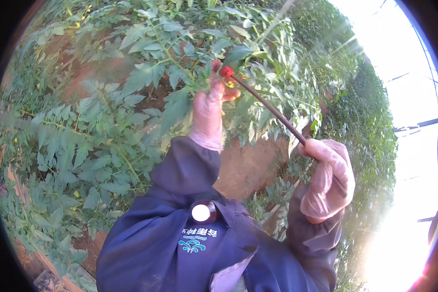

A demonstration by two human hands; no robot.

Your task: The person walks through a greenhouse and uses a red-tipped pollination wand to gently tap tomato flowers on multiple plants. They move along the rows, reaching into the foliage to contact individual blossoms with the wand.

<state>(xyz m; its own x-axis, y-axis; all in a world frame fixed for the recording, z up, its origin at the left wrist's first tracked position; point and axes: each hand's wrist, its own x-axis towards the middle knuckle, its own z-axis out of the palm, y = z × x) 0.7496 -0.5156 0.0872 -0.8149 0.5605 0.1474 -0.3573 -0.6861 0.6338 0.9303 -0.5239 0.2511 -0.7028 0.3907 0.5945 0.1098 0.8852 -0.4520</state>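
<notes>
In a clear glove, my left hand (213, 106) is raised among the tomato foliage, its fingers at a cluster of small yellow flowers (230, 84). The fingertips look stained red, and leaves partly hide what they pinch. My right hand (328, 175), also gloved, grips the lower end of a thin dark stick (270, 106). The stick slants up and left to a red tip (226, 72) beside the left fingertips; whether tip and flowers touch, I cannot tell. A white-capped dark bottle (201, 212) sits at the chest of the blue jacket.
Tomato plants (91, 142) with long stems and a few small green fruits spread to the left. Dense plants (365, 120) line the right side beside the bright greenhouse wall. Bare brown soil (244, 168) shows between the arms.
</notes>
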